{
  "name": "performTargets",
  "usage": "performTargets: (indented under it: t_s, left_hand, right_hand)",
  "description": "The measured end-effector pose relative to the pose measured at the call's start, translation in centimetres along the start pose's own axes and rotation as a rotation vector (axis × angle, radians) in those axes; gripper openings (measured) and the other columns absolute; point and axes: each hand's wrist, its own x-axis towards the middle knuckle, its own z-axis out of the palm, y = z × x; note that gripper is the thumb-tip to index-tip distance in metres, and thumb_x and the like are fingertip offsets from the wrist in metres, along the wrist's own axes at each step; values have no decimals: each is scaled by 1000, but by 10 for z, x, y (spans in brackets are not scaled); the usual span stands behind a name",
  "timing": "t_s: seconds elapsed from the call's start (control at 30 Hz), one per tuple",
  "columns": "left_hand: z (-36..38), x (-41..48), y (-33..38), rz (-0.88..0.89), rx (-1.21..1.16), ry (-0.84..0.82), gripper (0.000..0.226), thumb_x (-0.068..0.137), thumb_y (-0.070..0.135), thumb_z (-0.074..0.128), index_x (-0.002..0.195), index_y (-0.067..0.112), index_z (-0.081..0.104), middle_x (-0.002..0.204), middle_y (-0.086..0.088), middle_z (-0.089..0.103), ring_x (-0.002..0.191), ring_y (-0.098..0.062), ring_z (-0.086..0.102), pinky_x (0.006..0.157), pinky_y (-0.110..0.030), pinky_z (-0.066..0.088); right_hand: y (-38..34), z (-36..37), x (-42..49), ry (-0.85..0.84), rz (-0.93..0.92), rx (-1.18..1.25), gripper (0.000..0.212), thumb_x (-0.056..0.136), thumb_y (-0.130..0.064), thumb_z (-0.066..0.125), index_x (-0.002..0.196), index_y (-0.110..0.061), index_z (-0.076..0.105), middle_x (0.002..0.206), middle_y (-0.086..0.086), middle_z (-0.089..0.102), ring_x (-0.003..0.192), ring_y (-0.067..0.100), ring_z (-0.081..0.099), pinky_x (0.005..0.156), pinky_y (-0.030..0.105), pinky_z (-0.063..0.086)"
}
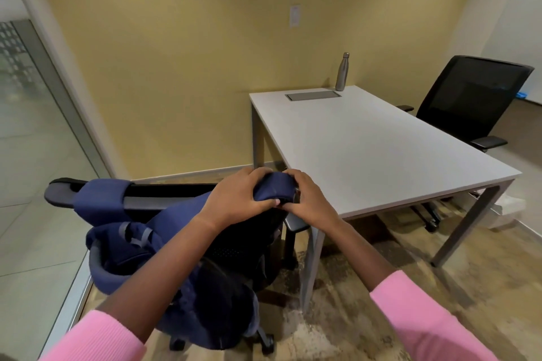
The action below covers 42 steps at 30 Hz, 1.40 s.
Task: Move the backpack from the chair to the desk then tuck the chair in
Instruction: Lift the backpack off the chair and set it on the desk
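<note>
Hands meet at one corner of the chair back: the left hand [239, 195] and the right hand [311, 199] both have their fingers [255, 176] curled tight around a padded navy strap of the soft, dark-blue fabric backpack [176, 258]. That strap is looped over the right top corner of the black mesh office chair [264, 246], and the second strap [99, 199] is hooked over the left end of the same backrest. The bag's body hangs against the chair, well short of the white rectangular tabletop [366, 143], which stands just to the right of it.

The step in hand looks like unhooking the strap, so the lift has not really started. The main risk is the far strap: if only the near one comes free and the bag is pulled toward the tabletop, it will likely snag on the backrest and drag or swivel the wheeled chair, perhaps knocking it against the grey desk leg [311, 267]. A limp bag gripped by one strap may also swing and sag. The slim steel bottle [342, 72] at the far edge stands well clear.
</note>
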Motion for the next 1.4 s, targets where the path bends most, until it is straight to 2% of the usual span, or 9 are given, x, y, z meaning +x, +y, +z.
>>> performTargets:
  t_s: [0.2,0.43,0.6,0.83,0.97,1.07,1.17,1.27,1.4]
  left_hand:
    - [-2,-23,7,96,9,49,67,72,30,67,132,18,40,124,-9,58,109,-28,56,87,-35,43]
    - [-4,-48,13,156,-26,36,78,70,23,67,138,16,29,131,-11,54,113,-28,54,92,-35,44]
    - [-7,-63,9,210,49,11,73,72,22,62,138,15,32,127,-11,55,113,-27,53,94,-35,42]
    - [-20,-133,-56,267,311,-22,69,86,28,49,143,14,13,154,-11,17,142,-28,17,116,-38,10]
    - [-45,-185,-106,185,441,-20,69,88,42,45,143,11,16,152,-11,19,139,-31,20,116,-35,7]
    - [-62,-219,-136,206,628,-113,74,82,57,39,140,12,30,146,-12,35,133,-28,37,110,-38,31]
    - [-71,-238,-153,284,754,-127,62,63,48,71,114,15,62,116,-8,68,103,-22,66,85,-33,55]
    - [-73,-239,-154,356,752,-34,14,66,19,63,79,17,66,73,1,70,67,-17,65,74,-26,47]
    - [-72,-235,-144,257,578,-18,27,49,2,74,73,7,62,68,-8,67,62,-27,63,57,-27,53]
  right_hand:
    - [-11,15,-26,87,7,-112,70,68,-19,75,125,-23,36,129,1,47,101,6,45,82,16,39]
    - [-37,32,-51,105,-14,-341,71,67,-20,72,126,-19,34,128,7,36,111,26,51,87,37,54]
    - [-52,37,-62,134,-46,-309,55,65,-16,68,114,-15,41,118,5,45,100,22,53,76,35,53]
    - [-64,54,-77,167,53,-265,47,69,-1,56,112,-16,43,117,9,48,99,30,55,76,33,43]
    - [-81,68,-81,200,122,-274,52,72,4,49,120,-14,41,122,14,46,101,35,54,76,33,41]
    - [-94,77,-82,240,171,-283,50,75,6,48,122,-11,40,125,17,46,104,37,53,77,34,38]
    - [-105,86,-86,283,218,-290,47,80,4,47,124,-10,40,126,18,46,106,37,53,81,39,43]
    - [-113,101,-92,310,266,-262,50,82,4,44,130,-10,37,132,18,45,114,37,50,94,45,44]
    - [-126,129,-106,326,272,-217,56,84,6,41,137,-9,32,142,16,40,124,37,45,102,43,38]
